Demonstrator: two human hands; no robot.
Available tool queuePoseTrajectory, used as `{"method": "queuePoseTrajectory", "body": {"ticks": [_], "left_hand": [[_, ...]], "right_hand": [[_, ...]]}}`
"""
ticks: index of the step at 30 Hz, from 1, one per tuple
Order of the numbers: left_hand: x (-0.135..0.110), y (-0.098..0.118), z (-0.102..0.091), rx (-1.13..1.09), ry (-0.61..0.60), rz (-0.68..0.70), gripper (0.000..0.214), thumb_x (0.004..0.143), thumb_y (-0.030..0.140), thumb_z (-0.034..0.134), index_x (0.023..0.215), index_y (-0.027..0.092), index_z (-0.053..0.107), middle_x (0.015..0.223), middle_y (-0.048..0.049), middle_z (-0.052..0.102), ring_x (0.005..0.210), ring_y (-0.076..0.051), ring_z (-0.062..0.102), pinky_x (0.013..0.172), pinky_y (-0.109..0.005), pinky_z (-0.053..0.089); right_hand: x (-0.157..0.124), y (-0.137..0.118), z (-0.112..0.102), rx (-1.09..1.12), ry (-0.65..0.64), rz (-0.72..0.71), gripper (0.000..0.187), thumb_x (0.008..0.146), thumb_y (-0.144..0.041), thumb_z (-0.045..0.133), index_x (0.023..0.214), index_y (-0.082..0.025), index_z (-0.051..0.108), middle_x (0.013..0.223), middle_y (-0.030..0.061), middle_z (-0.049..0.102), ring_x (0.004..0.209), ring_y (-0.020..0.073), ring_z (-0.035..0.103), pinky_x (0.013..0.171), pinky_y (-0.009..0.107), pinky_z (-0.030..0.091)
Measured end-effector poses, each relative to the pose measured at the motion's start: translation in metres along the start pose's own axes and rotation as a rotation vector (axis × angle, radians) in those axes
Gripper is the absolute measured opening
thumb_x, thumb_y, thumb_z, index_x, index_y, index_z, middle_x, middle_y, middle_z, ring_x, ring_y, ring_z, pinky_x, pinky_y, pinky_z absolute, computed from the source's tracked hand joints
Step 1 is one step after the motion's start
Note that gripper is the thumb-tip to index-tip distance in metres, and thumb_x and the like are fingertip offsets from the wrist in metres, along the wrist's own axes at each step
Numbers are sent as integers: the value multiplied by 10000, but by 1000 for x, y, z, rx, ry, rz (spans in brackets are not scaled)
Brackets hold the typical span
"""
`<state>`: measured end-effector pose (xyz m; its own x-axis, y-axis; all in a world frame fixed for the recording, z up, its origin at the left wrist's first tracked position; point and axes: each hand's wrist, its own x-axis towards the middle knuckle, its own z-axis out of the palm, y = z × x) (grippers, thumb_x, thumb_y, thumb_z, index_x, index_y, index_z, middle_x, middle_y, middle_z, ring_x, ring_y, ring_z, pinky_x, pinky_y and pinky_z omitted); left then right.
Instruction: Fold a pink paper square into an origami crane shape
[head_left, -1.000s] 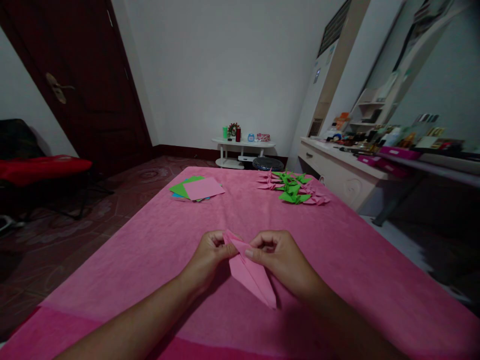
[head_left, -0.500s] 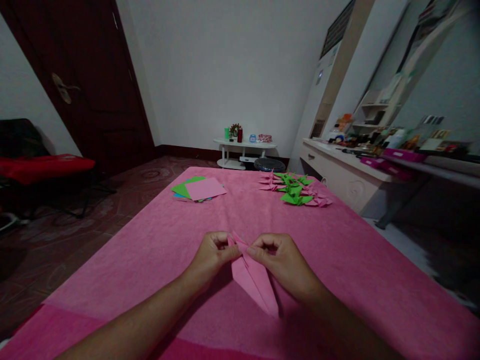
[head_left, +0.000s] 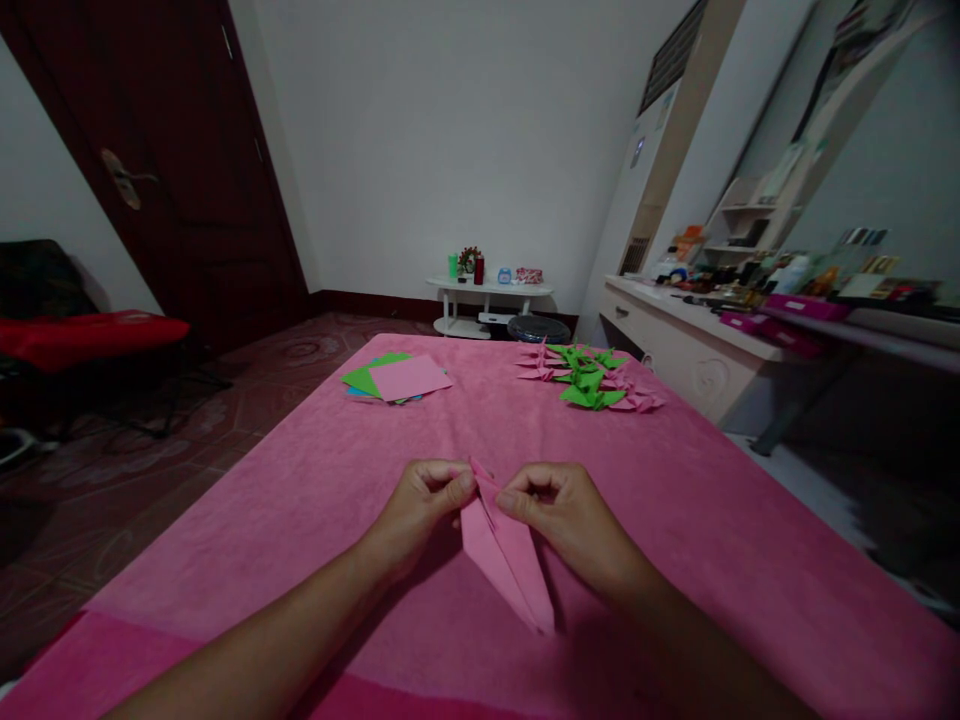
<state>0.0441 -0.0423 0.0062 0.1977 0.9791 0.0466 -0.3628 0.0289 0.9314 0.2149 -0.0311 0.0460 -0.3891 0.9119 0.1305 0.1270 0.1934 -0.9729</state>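
Observation:
Between my hands is a folded piece of pink origami paper, long and narrow, with a crease or slit down its middle and its pointed end toward me. My left hand pinches its far left edge between thumb and fingers. On the opposite edge, my right hand pinches the paper the same way, thumb on top. The fingertips under the paper are partly hidden.
A pink cloth covers the table. Loose square sheets in pink, green and blue lie at the far left. Folded pink and green paper cranes are grouped at the far right. A cluttered dresser stands to the right.
My left thumb has drawn back slightly toward the paper's left edge, showing more of its upper fold. My right hand keeps its pinch, almost unmoved.

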Motion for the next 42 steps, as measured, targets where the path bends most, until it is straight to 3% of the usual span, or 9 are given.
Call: {"method": "queuePoseTrajectory", "body": {"ticks": [10,16,22,28,32,35,38,42], "left_hand": [[1,-1,-3,-36,-80,-28,310,764,400,682,711,95,668,541,13,492,483,-56,372,497,-196,254],[0,-4,-2,-46,-2,-36,336,712,404,726,610,104,615,528,13,487,484,-71,404,507,-203,297],[-1,-5,4,4,60,119,287,762,311,693,589,116,575,576,21,454,557,-74,396,549,-201,319],[-1,-6,6,151,170,273,185,774,287,683,688,132,630,669,5,512,639,-88,435,594,-196,351],[2,3,1,173,50,226,182,758,284,698,692,128,631,667,-4,538,628,-91,470,597,-200,377],[5,16,-5,191,-66,150,272,730,278,724,961,155,650,809,-47,623,677,-120,550,629,-226,428],[6,32,-10,398,-162,274,308,735,231,716,1033,189,648,955,-67,639,718,-116,568,643,-225,441],[4,52,-12,795,-306,443,84,785,195,650,813,157,719,912,-76,645,759,-129,580,624,-215,426]], "right_hand": [[-2,-1,-2,-8,-19,-13,225,733,-290,660,576,-137,609,571,-26,522,558,97,439,540,219,340],[-1,0,-2,-38,-25,-1,188,717,-247,642,572,-130,614,553,-20,518,553,98,438,529,220,337],[-1,4,0,-40,-1,5,185,715,-267,650,595,-127,630,582,0,555,579,115,475,564,239,370],[-1,5,4,5,27,15,211,699,-297,662,580,-129,620,565,-7,534,571,117,464,568,248,368],[0,4,-2,31,-55,46,214,682,-323,686,602,-129,645,581,-5,558,565,109,459,564,242,352],[1,0,-9,16,-107,106,220,659,-324,703,576,-130,641,541,-25,520,530,89,410,524,229,305],[1,-5,-14,-34,-132,145,222,654,-325,703,567,-129,643,506,-39,479,514,81,374,504,227,269],[1,-7,-18,-62,-199,170,240,660,-322,699,538,-133,614,493,-49,453,500,74,354,497,229,256]]}}
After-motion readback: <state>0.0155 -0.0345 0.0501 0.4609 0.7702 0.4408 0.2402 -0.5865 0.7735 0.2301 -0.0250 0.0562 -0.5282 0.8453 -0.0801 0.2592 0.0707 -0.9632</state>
